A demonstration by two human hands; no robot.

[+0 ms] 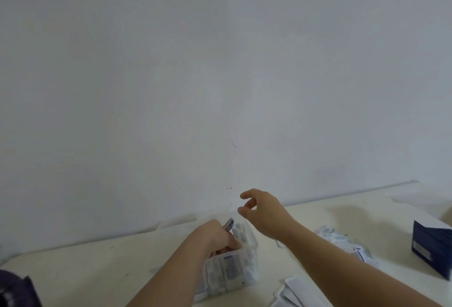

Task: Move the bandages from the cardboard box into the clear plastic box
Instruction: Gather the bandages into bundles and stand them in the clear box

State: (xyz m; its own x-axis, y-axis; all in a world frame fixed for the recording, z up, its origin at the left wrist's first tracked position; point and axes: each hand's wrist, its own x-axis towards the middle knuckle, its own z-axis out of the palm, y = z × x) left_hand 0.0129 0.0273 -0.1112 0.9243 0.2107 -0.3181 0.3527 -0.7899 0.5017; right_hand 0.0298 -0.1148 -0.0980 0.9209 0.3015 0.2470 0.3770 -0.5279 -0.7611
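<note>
The clear plastic box (241, 275) stands on the table at bottom centre, packed with blue-and-white wrapped bandages. My left hand (216, 237) reaches down into the box and grips a small bunch of bandages (229, 224) whose ends stick up above its fingers. My right hand (263, 211) hovers above and behind the box, fingers loosely curled and holding nothing. The dark blue cardboard box (431, 248) stands at the right edge of the view. A loose pile of bandages (342, 243) lies on the table behind my right forearm.
White packets or papers (293, 292) lie at the bottom right of the cream table (97, 265). A dark purple object (14, 289) sits at the bottom left corner. A plain white wall fills the upper view.
</note>
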